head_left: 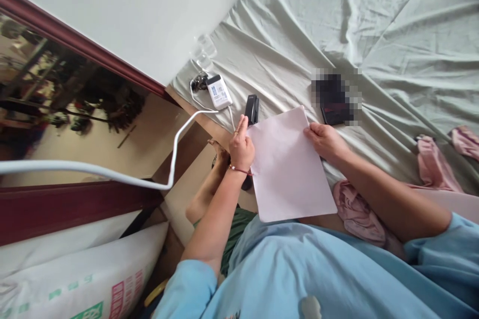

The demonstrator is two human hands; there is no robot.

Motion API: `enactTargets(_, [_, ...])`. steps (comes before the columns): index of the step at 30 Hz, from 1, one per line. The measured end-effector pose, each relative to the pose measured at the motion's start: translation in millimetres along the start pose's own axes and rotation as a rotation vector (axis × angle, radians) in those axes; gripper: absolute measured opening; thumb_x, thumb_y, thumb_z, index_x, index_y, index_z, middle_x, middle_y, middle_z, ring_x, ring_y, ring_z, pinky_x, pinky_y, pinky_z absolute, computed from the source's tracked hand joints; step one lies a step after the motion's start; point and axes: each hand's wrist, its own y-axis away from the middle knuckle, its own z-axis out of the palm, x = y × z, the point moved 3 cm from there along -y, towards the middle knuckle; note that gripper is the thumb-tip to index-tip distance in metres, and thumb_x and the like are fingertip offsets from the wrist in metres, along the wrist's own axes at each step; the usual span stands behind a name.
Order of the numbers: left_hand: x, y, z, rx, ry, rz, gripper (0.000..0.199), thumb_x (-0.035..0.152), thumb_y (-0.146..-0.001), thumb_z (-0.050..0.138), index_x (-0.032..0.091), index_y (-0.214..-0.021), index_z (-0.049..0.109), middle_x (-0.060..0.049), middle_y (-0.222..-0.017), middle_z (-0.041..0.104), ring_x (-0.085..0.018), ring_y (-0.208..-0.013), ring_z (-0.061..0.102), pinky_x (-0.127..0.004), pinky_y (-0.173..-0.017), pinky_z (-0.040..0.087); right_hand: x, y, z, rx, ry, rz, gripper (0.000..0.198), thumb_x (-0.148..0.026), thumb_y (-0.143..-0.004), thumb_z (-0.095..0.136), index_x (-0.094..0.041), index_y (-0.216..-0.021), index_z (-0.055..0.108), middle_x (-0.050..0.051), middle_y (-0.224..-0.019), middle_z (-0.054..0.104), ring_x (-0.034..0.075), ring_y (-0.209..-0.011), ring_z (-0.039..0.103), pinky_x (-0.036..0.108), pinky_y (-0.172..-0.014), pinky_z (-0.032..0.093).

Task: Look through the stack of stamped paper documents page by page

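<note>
- Now, both hands are on the paper (290, 169), a pale sheet held over the lap at the edge of the bed (374, 20).
- Left hand (241, 147): it is at the sheet's left edge near the top corner, fingers straight and pressed together, pointing up. Whether the thumb pinches the edge I cannot tell from this angle; it touches the sheet, that much is plain.
- Right hand (325, 140): its grip is closed on the top right corner, fingers curled over the edge, forearm lying across the lap.
- The sheet looks flat and uncreased, tilted a little, its lower edge near the blue shirt.
- Handling it well, to my eye, means keeping both edges taut and level so the sheet does not sag or buckle in the middle, and a light pinch at the corners, not a crush.
- A stapler (252, 108), black, lies on the bed just beyond the left fingertips, close to the paper's top left corner but apart from it.
- Farther up, a white charger (219, 91) sits by the wall, and its cable (112, 172) runs off the bed to the left.
- A dark, blurred thing lies just past the right hand; I cannot tell what it is.
- Pink cloth (434, 164) lies bunched on the bed at the right.
</note>
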Motion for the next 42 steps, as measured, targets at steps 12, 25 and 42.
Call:
enactTargets(12, [5.8, 99.6, -26.5, 0.095, 0.604, -0.456, 0.051, 0.061, -0.097, 0.058, 0.018, -0.123, 0.061, -0.014, -0.118, 0.073, -0.024, -0.11, 0.071, -0.034, -0.096, 0.058, -18.7, 10.8, 3.4, -0.172, -0.487, -0.003, 0.045, -0.067, -0.082, 0.068, -0.023, -0.085, 0.056, 0.001, -0.074, 0.057, 0.016, -0.063, 0.051, 0.028, -0.056, 0.041])
enactTargets(25, [14.9, 117.3, -17.0, -0.038, 0.479, -0.504, 0.066, 0.076, -0.093, 0.05, 0.021, -0.06, 0.036, 0.002, -0.057, 0.034, -0.012, -0.058, 0.031, -0.032, -0.056, 0.026, -18.9, 6.2, -2.7, 0.064, -0.466, 0.003, 0.035, -0.058, -0.089, 0.062, -0.024, -0.088, 0.052, 0.0, -0.076, 0.052, 0.013, -0.063, 0.043, 0.025, -0.055, 0.036])
enactTargets(42, [3.7, 116.1, -2.4, -0.007, 0.484, -0.588, 0.065, 0.078, -0.093, 0.048, 0.022, -0.062, 0.04, 0.001, -0.059, 0.036, -0.014, -0.06, 0.036, -0.03, -0.058, 0.033, -3.7, -2.8, -7.8, 0.228, -0.059, -0.13, 0.022, -0.043, -0.09, 0.061, -0.021, -0.087, 0.062, 0.001, -0.072, 0.055, 0.016, -0.066, 0.045, 0.031, -0.064, 0.035])
